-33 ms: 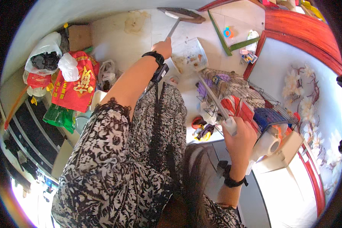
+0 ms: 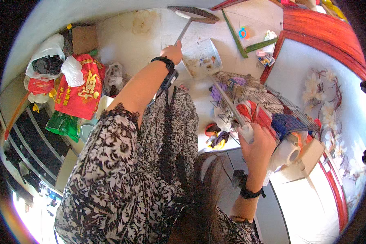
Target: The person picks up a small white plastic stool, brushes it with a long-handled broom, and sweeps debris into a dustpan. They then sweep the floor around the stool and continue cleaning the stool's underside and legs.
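My left hand (image 2: pixel 173 52) is closed round the thin grey handle of a broom (image 2: pixel 184 31). Its dark bristle head lies on the floor at the far end. With my right hand (image 2: pixel 258 141) I grip the pale top of a long dustpan handle. The white dustpan (image 2: pixel 215 61) rests on the floor in front of my legs, its pan holding dirt and small scraps. The broom head is beyond the pan, apart from it. Patterned cloth covers my legs (image 2: pixel 166 126) between both arms.
A wire rack (image 2: pixel 248 95) full of goods stands right of the dustpan. Green strips (image 2: pixel 234 36) and an orange-blue toy (image 2: pixel 242 33) lie on the far floor. Left are a red bag (image 2: pixel 82 87), a white plastic bag (image 2: pixel 49 55) and a cardboard box (image 2: pixel 84 39). A red-framed panel (image 2: pixel 313 73) borders the right.
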